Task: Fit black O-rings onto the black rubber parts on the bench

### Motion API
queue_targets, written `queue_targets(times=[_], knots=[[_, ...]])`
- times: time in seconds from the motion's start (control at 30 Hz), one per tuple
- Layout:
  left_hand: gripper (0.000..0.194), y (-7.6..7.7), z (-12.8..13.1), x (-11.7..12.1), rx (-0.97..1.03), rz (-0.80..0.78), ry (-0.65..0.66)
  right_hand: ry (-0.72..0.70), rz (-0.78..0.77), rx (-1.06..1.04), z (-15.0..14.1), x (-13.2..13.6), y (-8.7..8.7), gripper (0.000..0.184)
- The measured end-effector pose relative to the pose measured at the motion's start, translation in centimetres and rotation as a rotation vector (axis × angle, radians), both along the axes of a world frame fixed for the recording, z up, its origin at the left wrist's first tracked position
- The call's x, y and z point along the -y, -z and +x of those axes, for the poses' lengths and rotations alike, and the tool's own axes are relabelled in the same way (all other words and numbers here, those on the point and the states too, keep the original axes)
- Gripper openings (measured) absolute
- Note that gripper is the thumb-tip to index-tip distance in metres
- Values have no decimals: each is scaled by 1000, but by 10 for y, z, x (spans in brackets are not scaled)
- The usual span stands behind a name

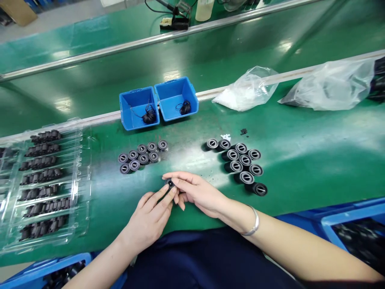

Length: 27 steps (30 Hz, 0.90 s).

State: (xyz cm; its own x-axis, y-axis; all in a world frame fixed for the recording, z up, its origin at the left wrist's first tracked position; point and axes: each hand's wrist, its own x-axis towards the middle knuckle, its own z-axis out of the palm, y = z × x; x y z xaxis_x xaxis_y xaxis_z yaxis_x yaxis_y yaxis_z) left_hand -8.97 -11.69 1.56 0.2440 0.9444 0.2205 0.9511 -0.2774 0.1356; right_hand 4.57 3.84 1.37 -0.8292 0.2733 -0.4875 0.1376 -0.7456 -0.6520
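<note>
Left hand point(150, 220) and right hand point(195, 192) pinch one black part point(170, 184) in a closed grip above the green surface point(111, 204). Nine cylinders point(142, 149) sit beyond the grip's left, ten others point(245, 160) rightward; work seems midway, though which group is finished cannot be told.

Green surface point(300, 160), bright blue bins point(168, 106), black cords point(149, 117), black cylinders point(245, 160) with mostly greyish tops bearing white stripes or flecks, black part point(169, 182) with a white fleck, black pieces point(42, 149), whitish translucent bags point(333, 88), white bits point(225, 137), black bits point(243, 131), silvery bangle point(255, 222), navy clothing point(204, 257)
</note>
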Motion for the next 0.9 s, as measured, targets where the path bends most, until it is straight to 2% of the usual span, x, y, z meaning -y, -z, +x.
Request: queue_targets(times=[0.13, 0.33, 0.5, 0.6, 0.67, 0.77, 0.9], knots=[[27, -1, 1, 1, -11, -24, -1, -66, 6, 10, -4, -10, -1, 28], [32, -6, -6, 1, -72, -83, 126, -119, -42, 43, -6, -14, -6, 27], [32, -9, -7, -1, -127, -103, 128, -91, 73, 52, -7, -9, -3, 19], [32, -10, -6, -3, -177, -97, 125, -108, 61, -3, -7, -7, 0, 24], [34, -10, -5, -8, -212, -95, 110, -71, 110, -19, -6, -6, 2, 29], [33, -10, -3, -23, -250, -92, 57, 82, 396, 29, -3, -8, 2, 34], [24, -12, -6, -50, -273, -77, -33, 265, 1016, 100, 10, -24, -4, 30]])
